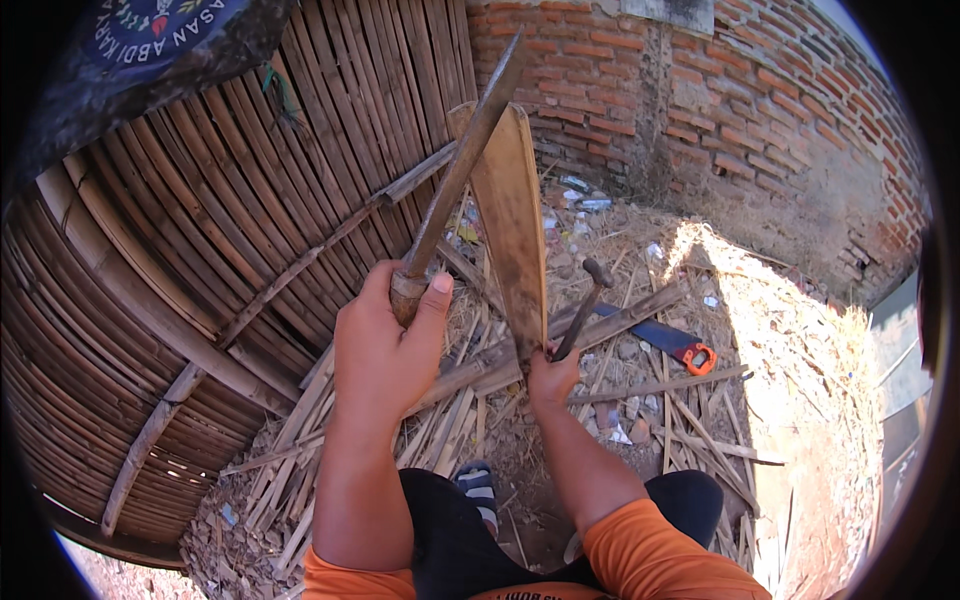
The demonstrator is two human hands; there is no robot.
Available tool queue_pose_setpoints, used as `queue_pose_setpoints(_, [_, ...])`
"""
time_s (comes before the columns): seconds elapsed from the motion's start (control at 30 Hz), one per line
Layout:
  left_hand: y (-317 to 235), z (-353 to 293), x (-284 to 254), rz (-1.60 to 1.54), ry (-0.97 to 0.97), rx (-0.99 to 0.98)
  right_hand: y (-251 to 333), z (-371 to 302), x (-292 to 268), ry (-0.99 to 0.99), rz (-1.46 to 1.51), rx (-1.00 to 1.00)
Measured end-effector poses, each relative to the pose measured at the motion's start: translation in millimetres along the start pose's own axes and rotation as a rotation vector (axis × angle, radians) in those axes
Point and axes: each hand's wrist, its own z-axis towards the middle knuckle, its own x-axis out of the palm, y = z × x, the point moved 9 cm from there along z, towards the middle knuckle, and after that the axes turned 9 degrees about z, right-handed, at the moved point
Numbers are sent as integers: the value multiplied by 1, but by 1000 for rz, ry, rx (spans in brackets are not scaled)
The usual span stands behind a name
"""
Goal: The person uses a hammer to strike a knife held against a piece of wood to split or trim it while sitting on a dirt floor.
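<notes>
Well out in front of me, my left hand (388,345) is closed around the stubby wooden handle of a long machete (466,165), its dark metal blade slanting up and to the right. Behind the blade, in the middle of the view, a long brown wooden board (510,220) stands nearly upright, broad at the top and narrowing toward its lower end; I cannot tell whether blade and board touch. At that lower end my right hand (552,382) is clamped on the shaft of a hammer (579,322), head upward, and seems to pinch the board along with it, though the fingers are partly hidden. I judge the board stiff and fairly light, but top-heavy from so low a grip, so it may sway or twist; its edges could leave splinters, and a hold nearer the middle would steady it. The machete looks rigid and weighted toward its tip, best held by the wood behind the metal collar, with skin kept off the blade. The hammer should pull toward its head, and sharing one hand with the board probably loosens both. Beyond the right hand, on the littered ground, lies a handsaw (655,337) with an orange handle, beside a wooden beam (645,308); loose sticks (300,445) lie to the left.
</notes>
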Motion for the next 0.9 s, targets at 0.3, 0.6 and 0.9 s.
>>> queue_pose_setpoints(0.3, [3,10,0,60,45,-49,-72,11,-99,105,-321,46])
queue_pose_setpoints(0.6, [-11,19,9,128,69,-89,-170,-4,-133,462,-773,289])
queue_pose_setpoints(0.9, [-12,19,13,132,51,-106,-202,21,-137,1075,-1206,258])
